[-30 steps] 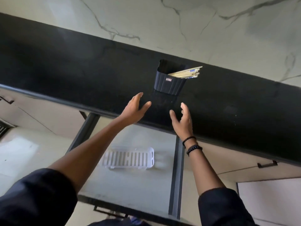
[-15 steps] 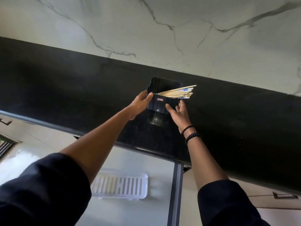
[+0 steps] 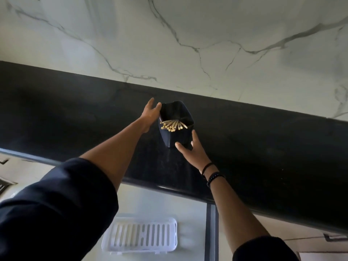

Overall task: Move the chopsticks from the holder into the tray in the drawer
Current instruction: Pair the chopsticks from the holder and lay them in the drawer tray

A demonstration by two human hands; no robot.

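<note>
A dark holder point(image 3: 180, 136) stands on the black countertop point(image 3: 263, 140), its open mouth facing me. Several pale wooden chopsticks point(image 3: 172, 126) sit inside, only their ends showing. My left hand point(image 3: 151, 113) reaches up along the holder's left side, its straight fingers touching the rim. My right hand point(image 3: 189, 150) cups the holder's lower part, thumb on the near side and fingers round the right side. The white slotted tray point(image 3: 139, 236) lies in the open drawer point(image 3: 169, 204) below the counter edge, partly behind my left sleeve.
A marble wall point(image 3: 188, 44) rises behind the counter. The drawer's dark side rail point(image 3: 211, 232) runs down right of the tray. A cabinet handle point(image 3: 335, 237) shows at the lower right. A vent grille peeks in at the left edge.
Both hands reached up from the counter edge to the holder. The chopsticks, which leaned out to the right, now point toward me. The view has shifted upward.
</note>
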